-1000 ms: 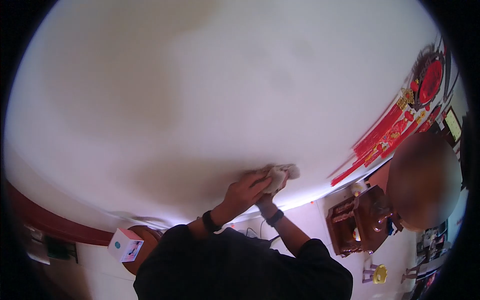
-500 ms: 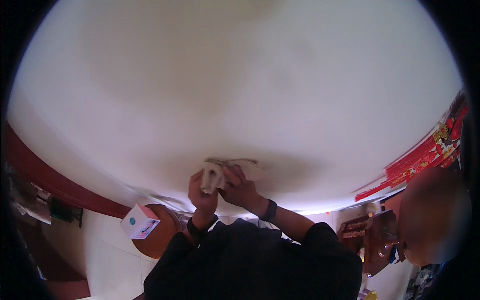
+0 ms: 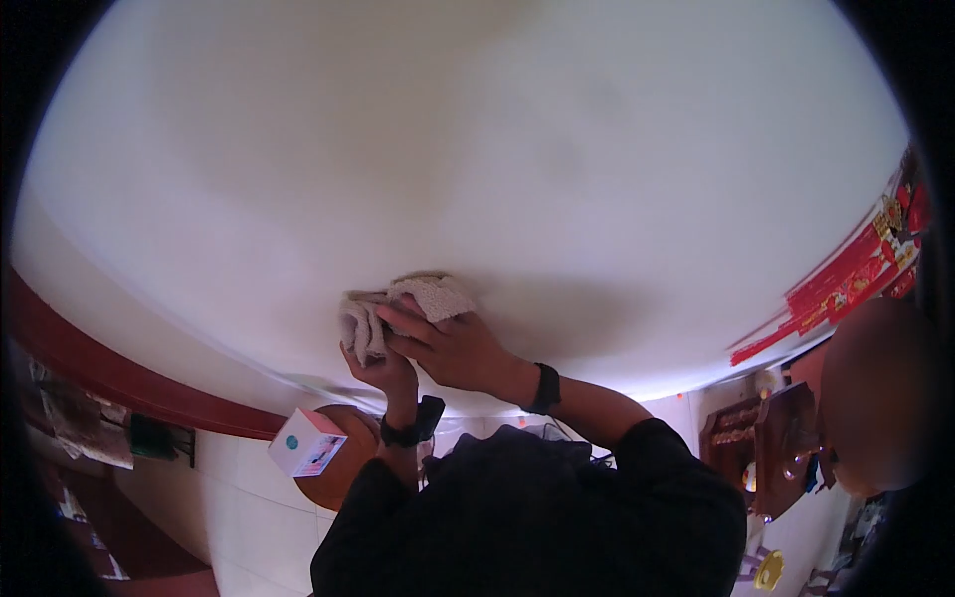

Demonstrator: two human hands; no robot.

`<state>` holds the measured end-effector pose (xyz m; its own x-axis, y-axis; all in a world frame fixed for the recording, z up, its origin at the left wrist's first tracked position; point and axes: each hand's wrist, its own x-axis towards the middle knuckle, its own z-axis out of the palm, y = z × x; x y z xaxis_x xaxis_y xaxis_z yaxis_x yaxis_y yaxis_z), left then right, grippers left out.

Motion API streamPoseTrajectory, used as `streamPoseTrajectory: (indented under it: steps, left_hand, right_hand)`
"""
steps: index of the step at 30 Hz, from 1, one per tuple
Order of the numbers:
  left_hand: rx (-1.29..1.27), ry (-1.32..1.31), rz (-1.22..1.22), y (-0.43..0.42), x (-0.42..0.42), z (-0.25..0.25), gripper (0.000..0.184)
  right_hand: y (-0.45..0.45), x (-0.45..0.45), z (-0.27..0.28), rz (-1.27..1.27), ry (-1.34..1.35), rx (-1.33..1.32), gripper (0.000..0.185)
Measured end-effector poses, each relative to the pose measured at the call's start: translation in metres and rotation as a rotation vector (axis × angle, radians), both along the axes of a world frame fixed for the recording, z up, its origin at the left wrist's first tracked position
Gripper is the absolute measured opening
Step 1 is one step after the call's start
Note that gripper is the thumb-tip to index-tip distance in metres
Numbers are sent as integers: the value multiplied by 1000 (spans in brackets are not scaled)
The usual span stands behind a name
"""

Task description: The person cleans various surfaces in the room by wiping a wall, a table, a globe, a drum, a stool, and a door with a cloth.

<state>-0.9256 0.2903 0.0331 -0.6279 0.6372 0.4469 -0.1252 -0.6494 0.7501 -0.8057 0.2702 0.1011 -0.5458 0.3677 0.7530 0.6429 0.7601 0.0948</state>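
A light, crumpled terry cloth (image 3: pixel 438 297) is bunched between my hands in front of a broad white wall-like surface (image 3: pixel 557 169). My left hand (image 3: pixel 386 374) is closed around the cloth's lower left folds. My right hand (image 3: pixel 460 354) grips the cloth from the right, with fingers bent over its middle. The cloth's upper edge lies close to the white surface; whether it touches cannot be made out. Dark bands sit on both wrists.
A white box (image 3: pixel 306 445) stands on a round brown stool (image 3: pixel 343 483) at lower left. Dark wooden furniture (image 3: pixel 766 453) is at lower right, near a blurred brown rounded shape (image 3: pixel 880 398). Red and gold decorations (image 3: pixel 846 284) hang at the right.
Both hands and the cloth have moved left and slightly up. The cloth now shows more spread out, with a flap over my right fingers.
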Motion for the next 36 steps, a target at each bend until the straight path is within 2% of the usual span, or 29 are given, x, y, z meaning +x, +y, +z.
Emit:
streamPoseTrajectory:
  steps: [4, 7, 10, 13, 15, 16, 17, 20, 23, 25, 27, 30, 32, 33, 36]
  left_hand:
    - [6, -129, -32, 3, 5, 6, 43]
    - [-5, -241, -216, -4, 4, 27, 45]
    - [-9, -246, -324, -8, 6, 30, 47]
    - [14, -151, -374, -18, 23, 51, 47]
    - [48, 67, -410, -21, 36, 58, 46]
    - [61, 175, -428, -23, 45, 65, 45]
    - [101, 177, -447, -26, 61, 75, 43]
    - [314, 492, -453, -26, 92, 82, 44]
    - [357, 773, -407, -29, 109, 55, 46]
    - [263, 805, -497, -32, 112, 22, 48]
    - [221, 831, -547, -34, 108, 0, 47]
    - [225, 765, -504, -34, 96, 0, 44]
    - [293, 764, -368, -31, 85, 27, 43]
    - [322, 764, -302, -29, 81, 41, 43]
    - [343, 509, -184, -24, 78, 71, 49]
  right_hand:
    - [-3, 3, 7, 16, 4, -13, 29]
    - [-2, 6, 8, 26, -14, -41, 34]
    - [-5, 17, 18, 12, -63, -69, 41]
    - [-9, 43, 31, -54, -45, 19, 48]
    - [-23, 65, 42, -178, -48, 49, 53]
    - [-26, 78, 37, -186, 29, 72, 51]
    - [-25, 93, 29, -194, 105, 95, 49]
    - [-30, 123, -12, -296, 278, 173, 48]
    - [-43, 140, -72, -433, 336, 106, 47]
    - [-53, 146, -120, -521, 329, -16, 51]
    - [-66, 141, -128, -490, 274, -79, 50]
    - [-57, 134, -114, -466, 219, -73, 47]
    - [-45, 130, -96, -408, 179, -41, 46]
    - [-42, 125, -72, -358, 182, -25, 45]
    - [-36, 101, 20, -318, 163, 86, 40]
